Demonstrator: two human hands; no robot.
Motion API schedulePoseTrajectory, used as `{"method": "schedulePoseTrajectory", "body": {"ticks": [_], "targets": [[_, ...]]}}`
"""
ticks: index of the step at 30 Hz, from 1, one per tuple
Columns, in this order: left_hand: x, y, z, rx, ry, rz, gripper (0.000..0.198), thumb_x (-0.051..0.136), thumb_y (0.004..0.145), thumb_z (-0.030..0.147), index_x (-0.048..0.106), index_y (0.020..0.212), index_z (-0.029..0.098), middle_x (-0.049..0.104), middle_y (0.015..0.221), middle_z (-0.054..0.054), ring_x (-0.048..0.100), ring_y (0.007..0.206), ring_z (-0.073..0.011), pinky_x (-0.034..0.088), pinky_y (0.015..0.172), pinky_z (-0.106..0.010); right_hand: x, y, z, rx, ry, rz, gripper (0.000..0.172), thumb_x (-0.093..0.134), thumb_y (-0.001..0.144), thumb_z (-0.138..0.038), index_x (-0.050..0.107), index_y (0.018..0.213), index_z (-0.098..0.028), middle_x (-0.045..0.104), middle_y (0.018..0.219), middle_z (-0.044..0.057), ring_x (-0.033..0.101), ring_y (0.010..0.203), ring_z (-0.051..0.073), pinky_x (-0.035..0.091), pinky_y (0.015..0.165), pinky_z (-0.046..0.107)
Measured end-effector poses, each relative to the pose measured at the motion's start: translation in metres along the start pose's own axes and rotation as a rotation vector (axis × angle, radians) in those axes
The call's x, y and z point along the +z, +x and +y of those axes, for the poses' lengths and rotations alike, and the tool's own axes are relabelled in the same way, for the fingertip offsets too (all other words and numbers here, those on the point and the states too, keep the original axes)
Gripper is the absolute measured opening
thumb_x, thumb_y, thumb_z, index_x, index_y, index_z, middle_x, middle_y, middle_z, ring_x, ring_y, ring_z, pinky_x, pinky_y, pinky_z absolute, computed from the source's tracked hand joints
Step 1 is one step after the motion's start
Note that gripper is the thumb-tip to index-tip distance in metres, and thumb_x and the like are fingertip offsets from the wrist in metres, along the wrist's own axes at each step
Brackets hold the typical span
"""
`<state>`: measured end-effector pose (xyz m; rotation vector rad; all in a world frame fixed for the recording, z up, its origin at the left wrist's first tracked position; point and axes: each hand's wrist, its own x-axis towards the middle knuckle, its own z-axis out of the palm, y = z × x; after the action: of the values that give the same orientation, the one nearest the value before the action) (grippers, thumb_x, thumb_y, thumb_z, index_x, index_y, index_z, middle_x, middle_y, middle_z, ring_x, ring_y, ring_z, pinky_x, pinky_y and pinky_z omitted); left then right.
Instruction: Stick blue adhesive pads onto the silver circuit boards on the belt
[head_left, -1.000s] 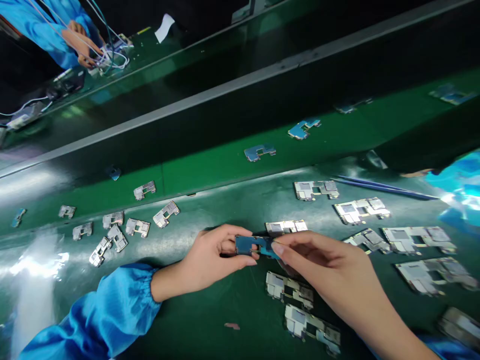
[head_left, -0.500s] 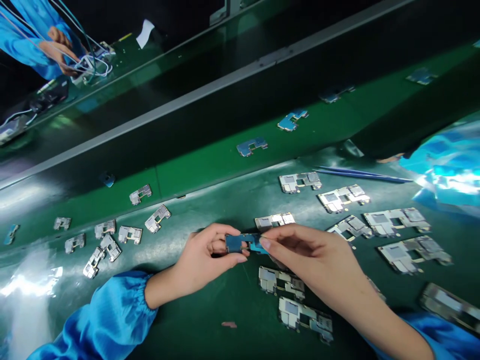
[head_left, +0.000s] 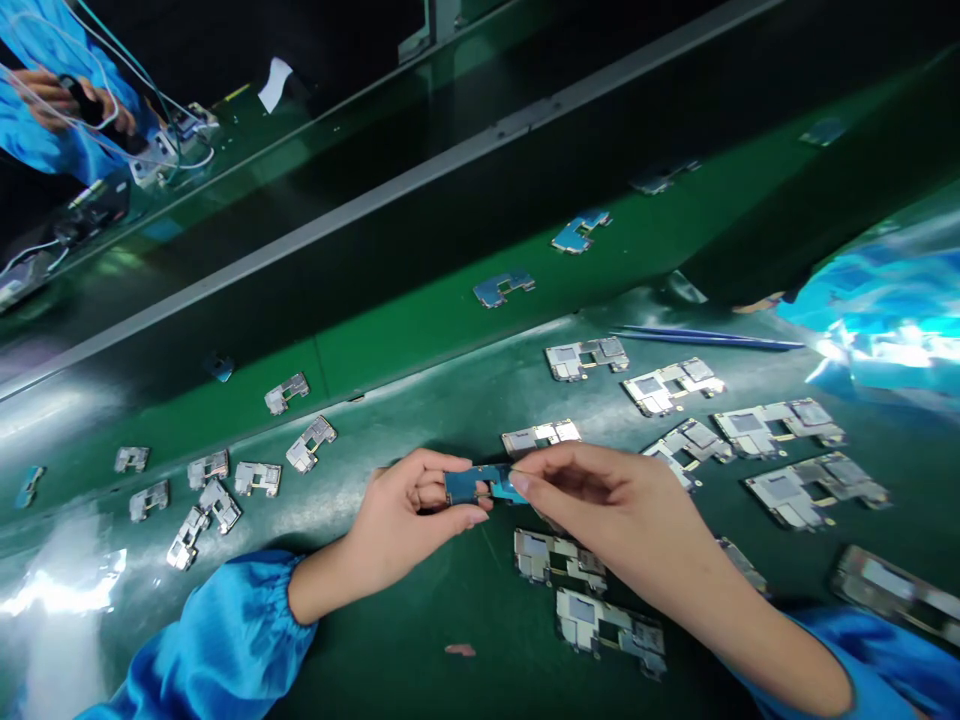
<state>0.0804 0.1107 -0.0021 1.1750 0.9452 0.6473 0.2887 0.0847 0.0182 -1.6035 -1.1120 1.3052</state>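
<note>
Between my two hands a small circuit board (head_left: 466, 486) is held up above the green table, its blue side towards me. My left hand (head_left: 409, 510) pinches its left end between thumb and fingers. The right end sits in the pinch of my right hand (head_left: 600, 490), whose thumb and fingertips cover part of it. Just below my right hand lie a silvery board (head_left: 559, 562) and another board (head_left: 609, 632), flat on the table. One more board (head_left: 541, 437) lies behind my right hand, partly hidden by it.
Several boards (head_left: 780, 428) lie to the right, near blue tweezers (head_left: 709, 338). A cluster of boards (head_left: 259, 477) lies to the left. Boards also rest on the green strip (head_left: 405, 350) beyond the table edge. Clear plastic covers the left corner. A co-worker's hands (head_left: 75, 105) hold something dark at upper left.
My hands keep the same grip on the circuit board. The view has shifted slightly. The co-worker's hands at upper left have lifted and now hold a dark object.
</note>
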Motion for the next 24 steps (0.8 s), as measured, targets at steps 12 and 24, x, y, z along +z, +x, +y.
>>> {"method": "schedulePoseTrajectory", "body": {"ticks": [12,24], "targets": [[0.003,0.000,0.000,-0.104,-0.107,0.062,0.040,0.089,0.071,0.021,0.066,0.103,0.016,0.081,0.089,-0.006,0.080,0.084,-0.0198,0.065,0.066,-0.022,0.004,0.001,0.017,-0.015,-0.055,0.050,0.020,0.068,0.075,-0.039,0.066,0.086,-0.022,0.065,0.065,0.000,0.065,0.061,0.017,0.056,0.060,0.030],[0.004,-0.003,-0.005,-0.072,0.139,0.097,0.058,0.076,0.075,0.065,0.057,0.101,0.016,0.077,0.087,-0.010,0.077,0.079,-0.0218,0.063,0.074,-0.034,0.013,0.002,0.015,-0.251,-0.021,0.044,0.026,0.069,0.075,-0.035,0.067,0.098,-0.021,0.054,0.065,-0.005,0.058,0.058,0.014,0.055,0.058,0.026]]}}
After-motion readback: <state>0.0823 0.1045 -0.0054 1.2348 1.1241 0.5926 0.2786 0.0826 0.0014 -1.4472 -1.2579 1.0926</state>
